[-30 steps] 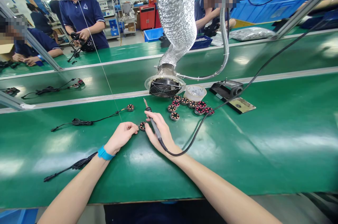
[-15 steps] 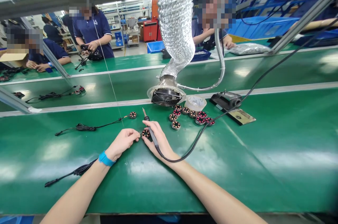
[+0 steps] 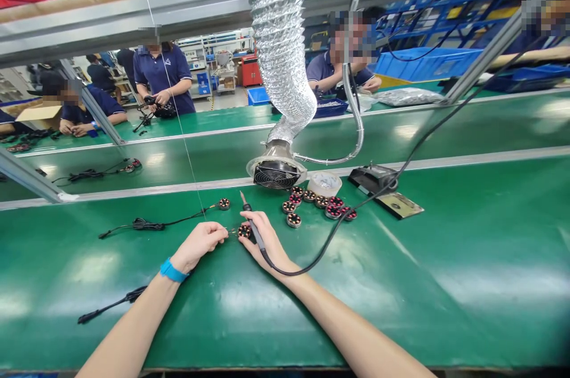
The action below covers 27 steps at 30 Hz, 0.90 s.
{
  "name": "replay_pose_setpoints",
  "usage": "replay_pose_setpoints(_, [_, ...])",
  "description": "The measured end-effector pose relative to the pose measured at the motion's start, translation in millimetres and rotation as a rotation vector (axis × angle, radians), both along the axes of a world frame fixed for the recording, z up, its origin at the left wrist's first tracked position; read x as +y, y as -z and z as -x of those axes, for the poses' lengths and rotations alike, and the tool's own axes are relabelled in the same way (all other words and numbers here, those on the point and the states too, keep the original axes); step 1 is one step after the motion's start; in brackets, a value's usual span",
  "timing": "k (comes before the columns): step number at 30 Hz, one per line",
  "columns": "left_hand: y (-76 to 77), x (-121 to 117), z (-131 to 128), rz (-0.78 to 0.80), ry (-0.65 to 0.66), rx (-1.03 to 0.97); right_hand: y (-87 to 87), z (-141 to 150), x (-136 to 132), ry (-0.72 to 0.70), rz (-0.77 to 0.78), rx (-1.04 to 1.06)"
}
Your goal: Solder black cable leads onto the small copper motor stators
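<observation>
A soldering iron (image 3: 257,234) and a round coil (image 3: 243,231) shared the right hand (image 3: 267,243)

The right hand's fingers were closed around the soldering iron, its tip pointing toward the far edge of the green counter (image 3: 467,265), apart from the round coil. Thumb and forefinger of that hand also touched the coil, which was between both hands, nearer the counter's far edge than its near one; whether it rested on the surface could not be told. The left hand (image 3: 200,245) had its fingers pinched on thin wires (image 3: 232,230) that pointed at the coil.

More coils (image 3: 293,220) lay grouped near the far edge, beside a pale round object (image 3: 324,184) and a black fan (image 3: 275,175). Farther right sat a black stand (image 3: 374,178). A bundled cable (image 3: 149,224) lay toward the left edge; a second cable (image 3: 109,304), partly hidden by the left forearm, reached toward the near left corner.
</observation>
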<state>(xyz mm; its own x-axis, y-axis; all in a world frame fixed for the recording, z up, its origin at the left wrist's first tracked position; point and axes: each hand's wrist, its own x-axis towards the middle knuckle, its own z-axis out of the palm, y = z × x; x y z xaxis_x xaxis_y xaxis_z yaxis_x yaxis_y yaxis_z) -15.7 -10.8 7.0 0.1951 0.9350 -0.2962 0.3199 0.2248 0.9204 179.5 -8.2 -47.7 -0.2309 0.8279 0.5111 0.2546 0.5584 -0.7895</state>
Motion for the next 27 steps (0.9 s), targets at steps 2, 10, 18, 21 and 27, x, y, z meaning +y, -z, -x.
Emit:
replay_pose_setpoints(2, [1.3, 0.6, -0.7, 0.018, -0.025, -0.027, 0.1, 0.2, -0.4, -0.002, -0.002, 0.001])
replay_pose_setpoints(10, [6.3, -0.7, -2.1, -0.059, -0.076, 0.082, -0.6, 3.3, -3.0, -0.066, 0.056, 0.025])
replay_pose_setpoints(18, [7.5, -2.4, -2.6, -0.088, -0.050, 0.125, -4.6, 5.6, -4.0, -0.064, -0.029, 0.002])
replay_pose_setpoints(21, [6.5, -4.1, -4.0, -0.101, -0.006, 0.106, -4.7, 6.3, -5.0, -0.093, -0.064, -0.011])
replay_pose_setpoints(27, [8.6, -7.4, -10.5, 0.044, 0.047, -0.039, -0.8, 12.6, -10.4, -0.049, -0.121, -0.009])
